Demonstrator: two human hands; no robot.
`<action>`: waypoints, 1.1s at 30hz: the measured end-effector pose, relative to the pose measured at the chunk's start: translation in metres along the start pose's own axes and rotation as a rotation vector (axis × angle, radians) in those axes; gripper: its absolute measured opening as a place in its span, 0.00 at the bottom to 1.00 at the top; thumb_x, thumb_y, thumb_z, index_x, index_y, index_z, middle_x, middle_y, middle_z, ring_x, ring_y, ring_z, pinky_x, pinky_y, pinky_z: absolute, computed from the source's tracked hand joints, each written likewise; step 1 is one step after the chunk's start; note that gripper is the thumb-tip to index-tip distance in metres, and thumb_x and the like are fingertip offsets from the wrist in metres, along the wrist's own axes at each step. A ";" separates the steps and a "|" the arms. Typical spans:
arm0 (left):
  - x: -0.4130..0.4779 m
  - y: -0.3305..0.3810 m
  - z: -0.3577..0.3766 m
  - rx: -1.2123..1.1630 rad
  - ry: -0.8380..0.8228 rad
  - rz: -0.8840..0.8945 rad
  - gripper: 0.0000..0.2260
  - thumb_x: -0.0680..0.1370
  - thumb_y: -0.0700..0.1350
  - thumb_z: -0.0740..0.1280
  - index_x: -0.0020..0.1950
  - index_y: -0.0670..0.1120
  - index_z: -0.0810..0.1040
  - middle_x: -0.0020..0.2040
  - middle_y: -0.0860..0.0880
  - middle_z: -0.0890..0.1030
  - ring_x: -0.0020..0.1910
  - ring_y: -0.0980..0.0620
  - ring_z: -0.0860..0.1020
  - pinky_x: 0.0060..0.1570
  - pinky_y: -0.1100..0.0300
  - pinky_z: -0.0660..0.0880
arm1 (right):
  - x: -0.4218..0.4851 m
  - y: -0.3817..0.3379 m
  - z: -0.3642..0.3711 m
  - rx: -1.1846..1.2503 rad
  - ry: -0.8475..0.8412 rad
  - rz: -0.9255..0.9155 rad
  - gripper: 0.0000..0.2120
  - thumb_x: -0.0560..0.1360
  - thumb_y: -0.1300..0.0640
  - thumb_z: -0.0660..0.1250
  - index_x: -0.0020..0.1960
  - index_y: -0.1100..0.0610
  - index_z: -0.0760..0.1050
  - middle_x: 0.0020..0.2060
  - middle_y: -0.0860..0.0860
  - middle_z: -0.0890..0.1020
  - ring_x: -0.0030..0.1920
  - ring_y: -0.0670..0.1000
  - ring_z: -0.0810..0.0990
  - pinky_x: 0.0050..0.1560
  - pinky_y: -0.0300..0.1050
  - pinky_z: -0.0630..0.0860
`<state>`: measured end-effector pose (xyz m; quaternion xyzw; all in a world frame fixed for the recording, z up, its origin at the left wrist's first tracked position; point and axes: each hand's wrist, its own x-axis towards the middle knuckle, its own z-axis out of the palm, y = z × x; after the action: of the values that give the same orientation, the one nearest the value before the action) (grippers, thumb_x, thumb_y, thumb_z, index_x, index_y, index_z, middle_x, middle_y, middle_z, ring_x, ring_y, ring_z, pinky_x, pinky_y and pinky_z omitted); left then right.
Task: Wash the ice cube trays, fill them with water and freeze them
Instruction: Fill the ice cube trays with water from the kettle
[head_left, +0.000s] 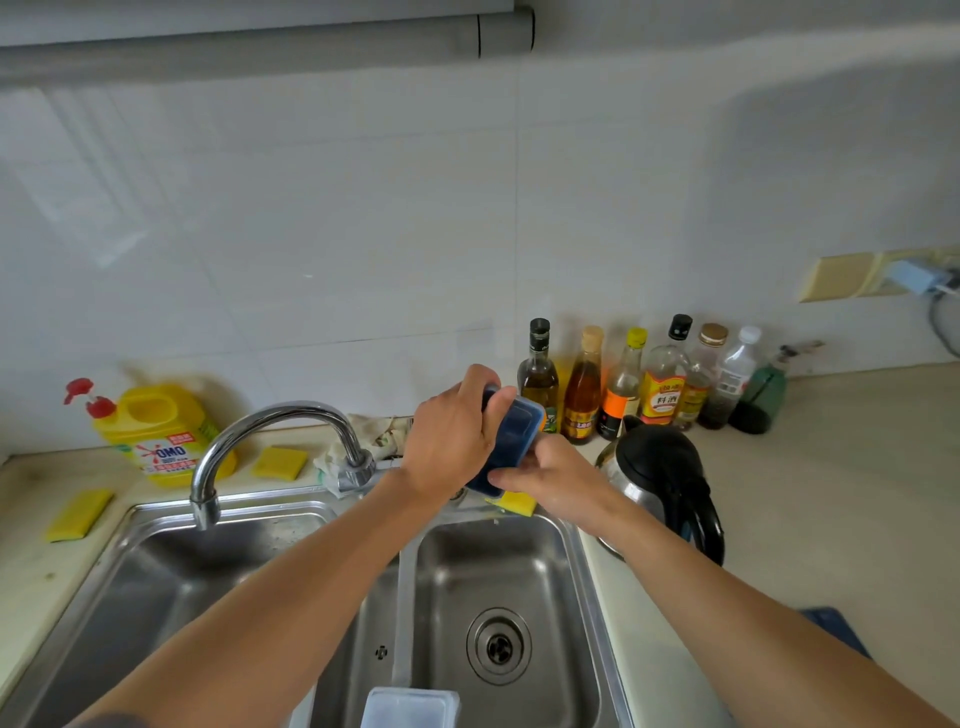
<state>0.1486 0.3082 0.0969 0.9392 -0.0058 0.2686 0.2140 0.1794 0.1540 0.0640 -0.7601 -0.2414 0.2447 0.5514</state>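
A dark blue ice cube tray (511, 441) with a pale rim is held tilted on edge above the back rim of the right basin of the steel double sink (587, 561). My left hand (452, 441) grips its upper left side. My right hand (550, 475) holds its lower end, fingers pressed on it. A yellow sponge (517, 503) shows just under my right hand; whether the hand holds it I cannot tell. A translucent white tray or lid (410, 706) lies at the near edge on the sink divider. The curved tap (270, 441) points over the left basin.
A black and steel kettle (660, 478) stands right of the sink, close to my right forearm. Several sauce and oil bottles (644, 379) line the wall. A yellow detergent jug (161, 431) and two yellow sponges (78, 514) sit left. A blue object (836, 629) lies on the right counter.
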 end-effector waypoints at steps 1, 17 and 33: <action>-0.002 0.000 0.000 -0.002 -0.009 0.000 0.33 0.79 0.66 0.42 0.57 0.42 0.74 0.45 0.46 0.84 0.40 0.43 0.83 0.39 0.51 0.79 | -0.001 0.002 0.002 0.002 0.002 0.000 0.17 0.75 0.60 0.72 0.64 0.53 0.78 0.52 0.49 0.87 0.55 0.47 0.84 0.62 0.52 0.79; -0.019 -0.035 0.001 -0.265 -0.164 -0.303 0.28 0.77 0.69 0.51 0.63 0.48 0.70 0.46 0.50 0.83 0.41 0.52 0.82 0.40 0.56 0.80 | 0.007 0.006 0.015 0.152 0.075 0.040 0.10 0.78 0.58 0.71 0.59 0.54 0.81 0.50 0.49 0.87 0.53 0.51 0.85 0.48 0.42 0.81; -0.065 -0.052 0.028 -0.598 -0.611 -0.403 0.18 0.83 0.60 0.59 0.44 0.48 0.76 0.30 0.50 0.81 0.27 0.51 0.78 0.29 0.60 0.75 | 0.003 0.027 0.014 0.116 0.411 0.236 0.11 0.82 0.51 0.65 0.50 0.58 0.80 0.42 0.55 0.86 0.38 0.48 0.86 0.37 0.41 0.82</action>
<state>0.1134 0.3373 0.0219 0.8547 0.0366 -0.0802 0.5116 0.1756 0.1583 0.0341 -0.7838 -0.0193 0.1610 0.5994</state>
